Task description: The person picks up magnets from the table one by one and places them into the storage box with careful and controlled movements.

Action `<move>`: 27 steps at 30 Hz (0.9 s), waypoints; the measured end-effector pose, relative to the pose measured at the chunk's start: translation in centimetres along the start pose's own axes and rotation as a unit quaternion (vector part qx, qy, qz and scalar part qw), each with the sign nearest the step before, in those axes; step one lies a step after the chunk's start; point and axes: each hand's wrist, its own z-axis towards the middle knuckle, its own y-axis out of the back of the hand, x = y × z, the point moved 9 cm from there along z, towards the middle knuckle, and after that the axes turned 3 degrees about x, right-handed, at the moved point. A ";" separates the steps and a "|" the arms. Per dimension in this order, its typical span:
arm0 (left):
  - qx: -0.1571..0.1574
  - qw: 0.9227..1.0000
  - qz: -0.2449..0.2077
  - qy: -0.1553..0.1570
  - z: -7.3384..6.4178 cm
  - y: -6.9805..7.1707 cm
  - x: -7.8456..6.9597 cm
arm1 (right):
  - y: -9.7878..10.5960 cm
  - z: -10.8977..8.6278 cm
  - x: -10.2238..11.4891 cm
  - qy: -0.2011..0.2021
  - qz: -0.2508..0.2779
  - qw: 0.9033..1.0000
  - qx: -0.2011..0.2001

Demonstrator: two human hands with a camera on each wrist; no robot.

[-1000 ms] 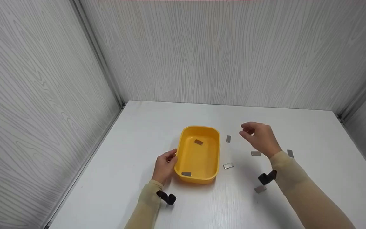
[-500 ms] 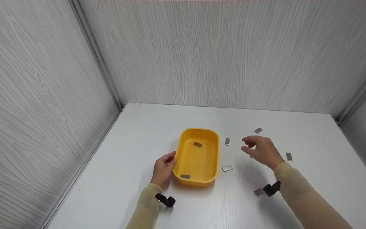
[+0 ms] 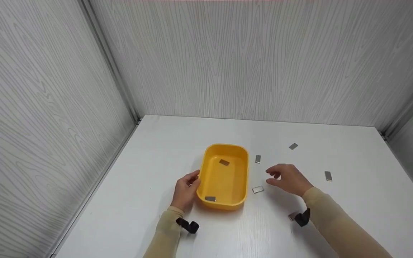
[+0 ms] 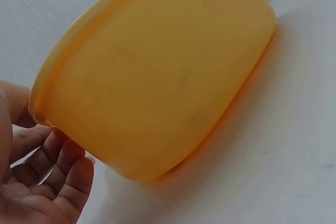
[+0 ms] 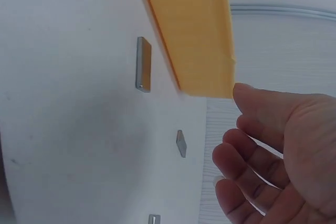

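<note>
My left hand [image 3: 185, 190] holds the left side wall of a yellow plastic tub [image 3: 241, 205]; in the left wrist view the thumb and fingers [image 4: 73, 182] are at its rim. Two small flat metal blocks, one [image 3: 224, 162] towards the back and one [image 3: 210, 199] towards the front, lie inside. To the right of the tub my right hand [image 3: 288, 178] hovers over the table, fingers loosely bent, nothing visible between them. Close by lie a block [image 3: 258, 189] in front of its fingertips and another [image 3: 258, 158] farther back.
More metal blocks lie on the white table [image 3: 138, 179]: one at the back [image 3: 293, 146], one to the right [image 3: 328, 176], and one [image 3: 292, 216] partly covered by the right wrist camera [image 3: 302, 218]. Wood-grain panels [image 3: 228, 64] stand behind and at the sides.
My right hand has moved nearer to me and slightly left, uncovering the back block. A block seen beneath it earlier is now hidden. The left hand stays at the tub.
</note>
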 end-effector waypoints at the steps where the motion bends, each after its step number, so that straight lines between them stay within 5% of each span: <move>1: 0.000 1.000 0.001 0.002 0.0 -0.1 0.0 | -0.3 0.0 -0.2 -0.002 -0.001 1.000 0.007; 14: -0.006 0.999 -0.015 0.028 -0.1 -0.1 0.6 | -3.7 1.0 -1.0 -0.010 -0.004 0.998 0.065; 23: -0.004 1.000 0.004 -0.016 0.1 0.0 0.0 | -5.1 1.5 -0.5 0.033 -0.005 0.996 0.089; 27: -0.003 1.000 0.000 -0.013 0.0 -0.1 0.1 | -5.1 1.5 0.0 0.056 -0.011 0.995 0.087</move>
